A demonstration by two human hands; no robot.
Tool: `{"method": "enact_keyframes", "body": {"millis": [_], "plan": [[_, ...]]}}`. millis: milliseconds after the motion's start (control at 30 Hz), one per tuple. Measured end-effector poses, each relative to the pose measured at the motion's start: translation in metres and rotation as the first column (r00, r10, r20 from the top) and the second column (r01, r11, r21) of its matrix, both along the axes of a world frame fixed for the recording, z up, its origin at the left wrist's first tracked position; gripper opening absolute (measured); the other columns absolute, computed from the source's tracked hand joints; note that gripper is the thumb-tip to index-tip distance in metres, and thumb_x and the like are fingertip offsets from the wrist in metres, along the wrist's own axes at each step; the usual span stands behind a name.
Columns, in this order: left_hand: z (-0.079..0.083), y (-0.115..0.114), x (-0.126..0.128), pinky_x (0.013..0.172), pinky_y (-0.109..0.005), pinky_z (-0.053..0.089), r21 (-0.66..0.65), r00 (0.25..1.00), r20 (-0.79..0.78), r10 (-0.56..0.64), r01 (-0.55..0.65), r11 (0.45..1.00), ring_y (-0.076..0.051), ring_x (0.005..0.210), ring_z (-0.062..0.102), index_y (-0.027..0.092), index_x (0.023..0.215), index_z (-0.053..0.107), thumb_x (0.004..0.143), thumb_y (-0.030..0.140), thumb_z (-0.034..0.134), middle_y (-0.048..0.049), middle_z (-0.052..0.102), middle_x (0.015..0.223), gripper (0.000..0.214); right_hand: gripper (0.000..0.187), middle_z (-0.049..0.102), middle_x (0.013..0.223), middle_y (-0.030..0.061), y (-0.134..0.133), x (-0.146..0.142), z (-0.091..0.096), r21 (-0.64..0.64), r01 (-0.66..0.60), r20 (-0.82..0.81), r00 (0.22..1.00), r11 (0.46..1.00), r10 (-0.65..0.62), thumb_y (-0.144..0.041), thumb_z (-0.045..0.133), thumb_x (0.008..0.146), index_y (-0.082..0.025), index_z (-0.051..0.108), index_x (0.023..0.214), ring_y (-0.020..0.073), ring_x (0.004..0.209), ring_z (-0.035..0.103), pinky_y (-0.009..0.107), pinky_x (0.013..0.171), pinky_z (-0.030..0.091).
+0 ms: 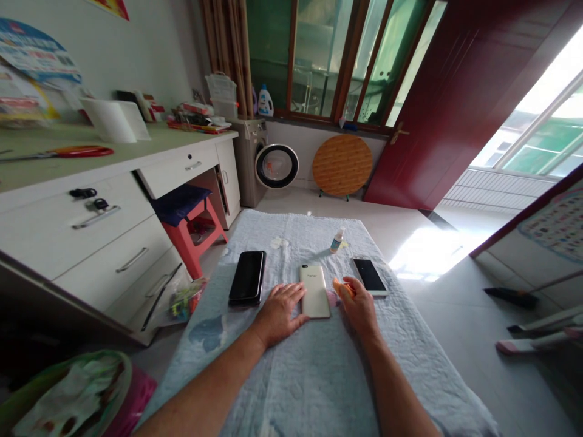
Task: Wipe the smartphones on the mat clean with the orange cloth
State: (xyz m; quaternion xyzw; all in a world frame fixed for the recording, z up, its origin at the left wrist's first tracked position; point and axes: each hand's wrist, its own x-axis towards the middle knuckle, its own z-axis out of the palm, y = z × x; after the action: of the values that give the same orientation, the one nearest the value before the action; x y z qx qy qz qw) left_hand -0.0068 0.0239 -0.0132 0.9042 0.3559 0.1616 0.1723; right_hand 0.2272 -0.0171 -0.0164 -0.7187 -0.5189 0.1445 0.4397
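Note:
A gold phone lies back-up in the middle of a table covered with a pale blue cloth. My left hand lies flat and open on the cloth, its fingers touching the gold phone's left edge. My right hand is closed on a small orange object just right of that phone. A black phone lies to the left. A white phone with a dark screen lies to the right. A small bottle stands further back, and a white wad lies near it.
A white desk with drawers runs along the left, with a red stool under it. A washing machine and a round wooden tabletop stand against the far wall. A bin with rubbish is at lower left. Brooms lie at right.

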Motion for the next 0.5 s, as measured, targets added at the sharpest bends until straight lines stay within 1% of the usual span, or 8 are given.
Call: {"method": "enact_keyframes", "body": {"millis": [133,200,400,500], "plan": [[-0.0005,0.0009,-0.0002,0.114,-0.047,0.025,-0.001,1.000,0.001,-0.006,0.006,1.000,-0.025,0.134,0.040,0.023,0.136,0.046,0.086,0.048,0.060,-0.0088,0.044,0.147,0.058,0.042,0.067,0.075,0.0048,-0.0003,-0.0016,-0.0006,0.007,0.008,-0.027,1.000,1.000,-0.008,-0.051,0.051,0.083,-0.015,0.068,0.096,0.0173,0.066,0.059,0.027,0.060,0.044],[-0.0010,0.0012,-0.0004,0.114,-0.047,0.025,-0.002,1.000,-0.005,-0.007,0.007,1.000,-0.025,0.134,0.040,0.022,0.136,0.046,0.086,0.048,0.060,-0.0089,0.043,0.147,0.058,0.040,0.068,0.077,0.0062,-0.0010,-0.0021,-0.0017,0.005,0.007,-0.032,0.999,1.000,-0.007,-0.049,0.050,0.084,-0.015,0.068,0.096,0.0178,0.067,0.059,0.027,0.060,0.044],[-0.0036,0.0013,-0.0009,0.114,-0.047,0.024,-0.001,1.000,0.010,-0.008,0.008,1.000,-0.026,0.134,0.040,0.024,0.136,0.046,0.086,0.048,0.059,-0.0088,0.043,0.147,0.057,0.031,0.069,0.092,0.0087,-0.0020,-0.0022,-0.0088,0.062,-0.047,0.041,0.998,0.997,0.045,-0.038,0.049,0.084,-0.017,0.067,0.096,0.0194,0.080,0.060,0.029,0.073,0.047],[-0.0034,0.0012,-0.0010,0.114,-0.047,0.024,-0.005,1.000,0.006,-0.006,0.006,1.000,-0.026,0.134,0.040,0.024,0.136,0.046,0.086,0.049,0.059,-0.0087,0.043,0.147,0.057,0.027,0.066,0.096,0.0090,-0.0023,-0.0028,-0.0094,0.112,-0.006,0.061,0.998,0.994,-0.001,-0.033,0.047,0.084,-0.017,0.065,0.098,0.0195,0.084,0.060,0.030,0.077,0.046]]}}
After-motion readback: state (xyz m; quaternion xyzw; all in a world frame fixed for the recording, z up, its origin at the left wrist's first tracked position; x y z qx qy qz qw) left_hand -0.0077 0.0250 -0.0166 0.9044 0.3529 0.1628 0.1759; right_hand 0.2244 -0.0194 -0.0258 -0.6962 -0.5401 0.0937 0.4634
